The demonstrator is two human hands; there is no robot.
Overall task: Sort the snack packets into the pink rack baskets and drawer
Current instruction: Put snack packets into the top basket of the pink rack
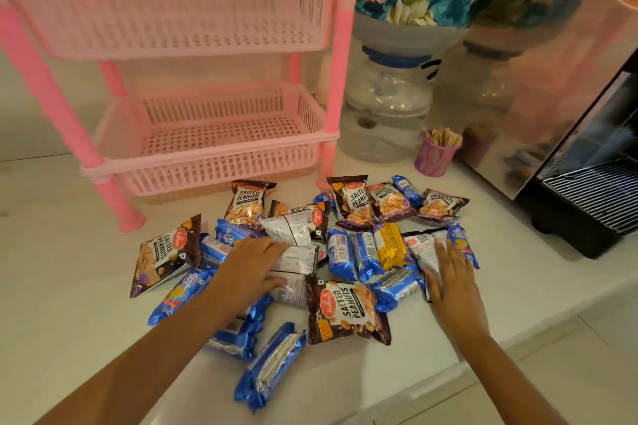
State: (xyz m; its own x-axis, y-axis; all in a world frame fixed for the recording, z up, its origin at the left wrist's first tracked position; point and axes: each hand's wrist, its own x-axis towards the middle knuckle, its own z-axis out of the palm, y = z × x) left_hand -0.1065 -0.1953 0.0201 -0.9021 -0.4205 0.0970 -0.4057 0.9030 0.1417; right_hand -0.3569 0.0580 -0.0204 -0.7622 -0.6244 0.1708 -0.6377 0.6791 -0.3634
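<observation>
A heap of snack packets lies on the white counter [62, 286]: brown salted peanut packets [347, 312], blue biscuit packs [271, 364] and one yellow pack [390, 245]. My left hand [248, 269] rests flat on face-down peanut packets [293, 262] in the middle of the heap. Over on the heap's right side, my right hand [448, 281] lies with straight fingers on another face-down packet [426, 247]. Behind the heap stands the pink rack, its upper basket [165, 10] and lower basket [214, 134] both holding nothing.
A clear water dispenser jar [386, 107] under a floral cloth stands right of the rack. A purple cup of wooden sticks [436, 153] sits beside it. A dark appliance [587, 190] fills the right side. The counter edge runs along the lower right.
</observation>
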